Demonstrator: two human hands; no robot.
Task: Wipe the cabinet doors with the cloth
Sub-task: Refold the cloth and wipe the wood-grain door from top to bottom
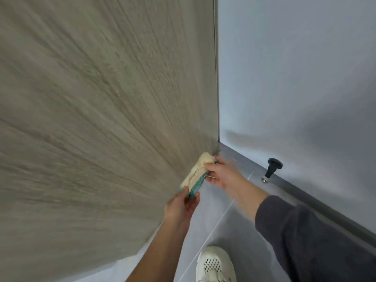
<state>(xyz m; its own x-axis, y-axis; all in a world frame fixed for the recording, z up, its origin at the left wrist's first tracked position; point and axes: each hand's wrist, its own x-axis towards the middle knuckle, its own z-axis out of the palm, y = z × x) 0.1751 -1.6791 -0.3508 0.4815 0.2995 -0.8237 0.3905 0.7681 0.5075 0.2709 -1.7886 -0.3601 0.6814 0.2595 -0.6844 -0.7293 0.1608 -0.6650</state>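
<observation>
Folded cream-and-teal cloth (194, 176): against the grey-brown wood-grain cabinet door (101, 119), near its bottom corner. Left hand (182, 204), right hand (221, 174): each pinching one end. Advice: press flat, stroke along the grain.

The cabinet door (91, 119) fills the left of your view and runs down to the floor (230, 226). Its right edge meets the wall (295, 78), which takes up the right side. The cloth (198, 174) lies against the door near its lower right corner, just above the floor. Your left hand (181, 206) holds the lower end of the cloth; your right hand (221, 174) holds the upper end, nearer the corner. The baseboard (309, 195) runs along the foot of the wall, right of your right hand. The door stopper (271, 169) stands at the baseboard, apart from both hands. Your shoe (215, 265) stands on the floor below the hands, between your forearms
</observation>
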